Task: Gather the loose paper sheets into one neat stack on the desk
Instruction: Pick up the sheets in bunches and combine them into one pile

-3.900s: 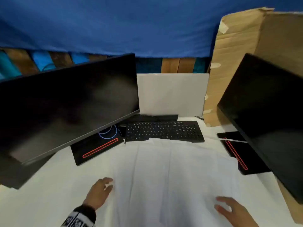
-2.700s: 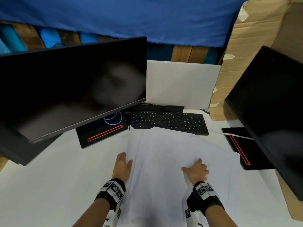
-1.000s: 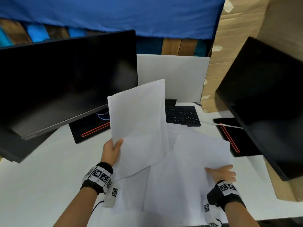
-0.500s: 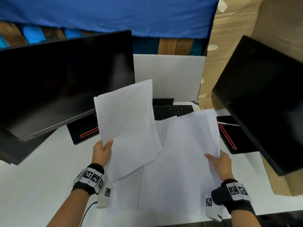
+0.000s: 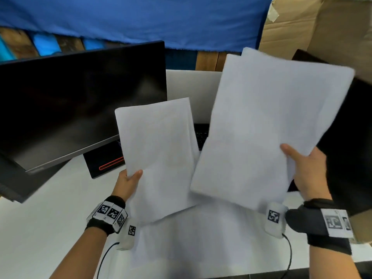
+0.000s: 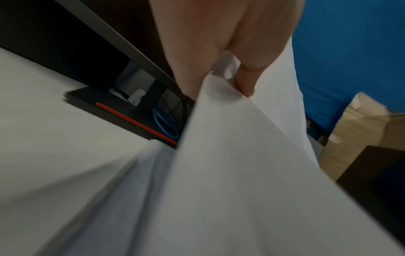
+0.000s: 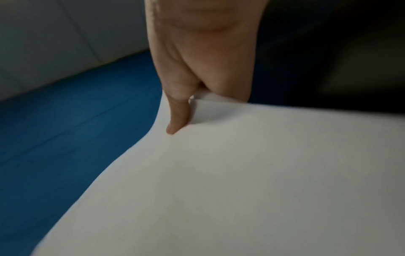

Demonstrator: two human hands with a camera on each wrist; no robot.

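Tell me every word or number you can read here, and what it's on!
No readable words or numbers.
Wristband tags: black-and-white square code patterns, not letters.
Right wristband label: too blurred.
Left monitor's bottom bezel: a faint mark, too small.
Paper sheets: blank.
Keyboard: keys too small.

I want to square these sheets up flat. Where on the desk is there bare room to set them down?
Bare desk lies left of the left hand, in front of the left monitor and its base. The middle is covered by loose sheets. The right side is crowded by the right monitor and cardboard.
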